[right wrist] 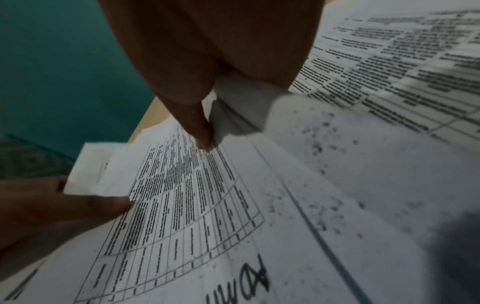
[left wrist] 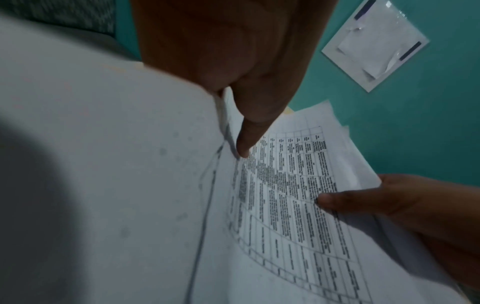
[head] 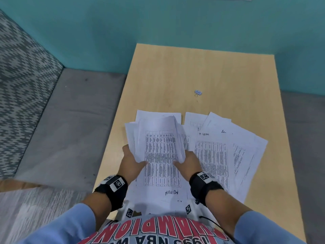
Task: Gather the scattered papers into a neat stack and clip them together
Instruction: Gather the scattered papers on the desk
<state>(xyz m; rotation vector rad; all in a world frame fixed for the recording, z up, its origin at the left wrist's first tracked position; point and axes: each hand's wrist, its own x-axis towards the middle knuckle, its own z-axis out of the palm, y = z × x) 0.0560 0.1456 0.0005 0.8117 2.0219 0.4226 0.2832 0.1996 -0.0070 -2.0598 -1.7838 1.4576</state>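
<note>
A pale wooden bench (head: 219, 73) with a smooth laminate top stands pushed against a teal painted wall (head: 123, 29), and everything here sits in relation to it. At the bench's near edge the left hand (head: 131, 160) and the right hand (head: 189, 162) each grip a side of a loose bundle of white printed sheets (head: 161, 155), thumbs pressed on the top page, which carries a dense table and the handwritten word ADMIN; the bundle is lifted and its edges are uneven. Just right of it, more white printed papers (head: 228, 152) lie fanned flat on the bench top, overlapping one another. Farther back on the bench, well apart from the papers, lies a small pale blue binder clip (head: 198, 92). Left of the bench runs a grey cushioned seat (head: 70, 120) with a grey zigzag-patterned backrest (head: 22, 76). High on the wall hangs a white laminated notice (left wrist: 374, 45).
</note>
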